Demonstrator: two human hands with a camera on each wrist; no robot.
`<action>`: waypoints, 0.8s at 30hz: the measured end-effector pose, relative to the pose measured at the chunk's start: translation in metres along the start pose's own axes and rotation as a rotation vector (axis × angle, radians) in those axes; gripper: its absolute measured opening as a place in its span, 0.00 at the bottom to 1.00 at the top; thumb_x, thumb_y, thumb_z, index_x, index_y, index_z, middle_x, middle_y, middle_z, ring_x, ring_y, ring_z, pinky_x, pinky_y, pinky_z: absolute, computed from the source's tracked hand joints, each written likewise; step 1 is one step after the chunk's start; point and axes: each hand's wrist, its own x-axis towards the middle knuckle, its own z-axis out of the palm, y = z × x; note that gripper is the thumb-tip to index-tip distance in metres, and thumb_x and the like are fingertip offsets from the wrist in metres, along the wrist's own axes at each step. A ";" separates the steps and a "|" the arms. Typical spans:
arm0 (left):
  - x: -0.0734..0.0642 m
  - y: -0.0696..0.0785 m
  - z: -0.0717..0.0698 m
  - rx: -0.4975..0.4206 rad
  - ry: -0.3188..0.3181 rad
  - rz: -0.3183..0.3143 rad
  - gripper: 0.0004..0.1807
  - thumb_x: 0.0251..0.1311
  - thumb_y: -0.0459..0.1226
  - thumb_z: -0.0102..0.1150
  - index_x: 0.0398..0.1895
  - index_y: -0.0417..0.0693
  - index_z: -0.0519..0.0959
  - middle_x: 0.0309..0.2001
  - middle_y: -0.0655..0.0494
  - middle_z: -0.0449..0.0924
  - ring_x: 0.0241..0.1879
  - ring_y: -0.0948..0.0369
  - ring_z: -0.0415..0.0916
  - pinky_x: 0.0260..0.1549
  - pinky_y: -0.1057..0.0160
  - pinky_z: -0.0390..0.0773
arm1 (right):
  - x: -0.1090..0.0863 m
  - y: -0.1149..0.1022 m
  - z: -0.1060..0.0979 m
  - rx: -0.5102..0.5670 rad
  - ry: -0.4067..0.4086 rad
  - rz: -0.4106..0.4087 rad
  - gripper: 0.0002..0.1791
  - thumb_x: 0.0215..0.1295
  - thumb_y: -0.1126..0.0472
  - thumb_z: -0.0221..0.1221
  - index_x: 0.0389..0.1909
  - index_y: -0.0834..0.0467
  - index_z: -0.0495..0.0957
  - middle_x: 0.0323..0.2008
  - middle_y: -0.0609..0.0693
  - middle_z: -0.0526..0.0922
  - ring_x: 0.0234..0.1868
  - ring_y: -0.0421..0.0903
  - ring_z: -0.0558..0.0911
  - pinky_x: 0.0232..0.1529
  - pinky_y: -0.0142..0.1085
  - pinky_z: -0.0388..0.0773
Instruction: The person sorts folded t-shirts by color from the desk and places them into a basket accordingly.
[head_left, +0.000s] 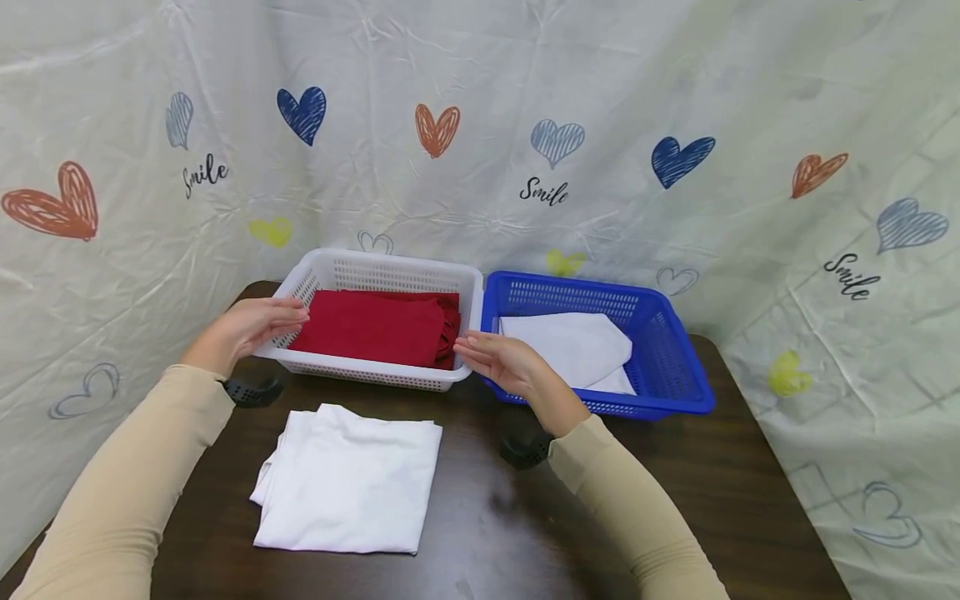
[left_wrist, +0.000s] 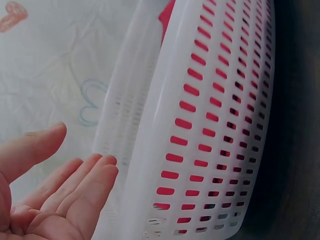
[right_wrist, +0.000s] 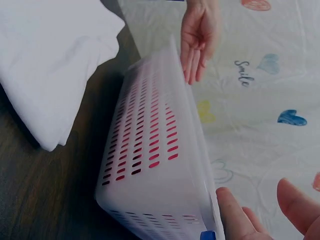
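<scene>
A white plastic basket (head_left: 367,367) holds folded red cloth (head_left: 367,325). At its left end is my left hand (head_left: 258,323), palm turned inward, its fingers straight and over the rim. My right hand (head_left: 501,360) is by the basket's front right corner, fingers extended with the tips right at the rim. In the left wrist view the thumb stands apart from the fingers (left_wrist: 85,195), and nothing lies between them. On the table in front of the basket lies a folded white cloth (head_left: 352,483).
A blue plastic basket (head_left: 675,358) stands to the right, close against the white one, with folded white cloth (head_left: 570,346) inside. Both baskets are on a dark wooden table (head_left: 480,517). A curtain (head_left: 480,50) printed with hearts hangs right behind them and along the sides.
</scene>
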 end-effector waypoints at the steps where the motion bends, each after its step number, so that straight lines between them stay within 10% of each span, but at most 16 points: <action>1: -0.002 -0.001 0.000 -0.015 -0.006 0.004 0.39 0.69 0.37 0.58 0.76 0.33 0.52 0.32 0.71 0.84 0.36 0.73 0.85 0.48 0.71 0.82 | -0.002 0.001 -0.001 0.003 -0.013 0.002 0.28 0.77 0.67 0.45 0.75 0.66 0.55 0.75 0.64 0.60 0.74 0.54 0.63 0.72 0.41 0.63; 9: -0.022 -0.014 -0.008 -0.180 -0.094 0.070 0.08 0.69 0.30 0.55 0.47 0.49 0.74 0.37 0.66 0.87 0.40 0.69 0.86 0.44 0.72 0.84 | -0.015 0.002 -0.002 0.019 -0.072 -0.004 0.28 0.77 0.67 0.45 0.75 0.66 0.56 0.75 0.64 0.58 0.73 0.52 0.66 0.67 0.37 0.68; 24: -0.058 -0.035 -0.015 -0.173 -0.167 0.200 0.15 0.71 0.27 0.50 0.45 0.56 0.82 0.45 0.64 0.87 0.46 0.67 0.86 0.46 0.71 0.83 | -0.045 0.017 0.002 0.036 -0.151 0.008 0.28 0.77 0.66 0.46 0.75 0.65 0.56 0.74 0.63 0.60 0.70 0.50 0.72 0.65 0.37 0.72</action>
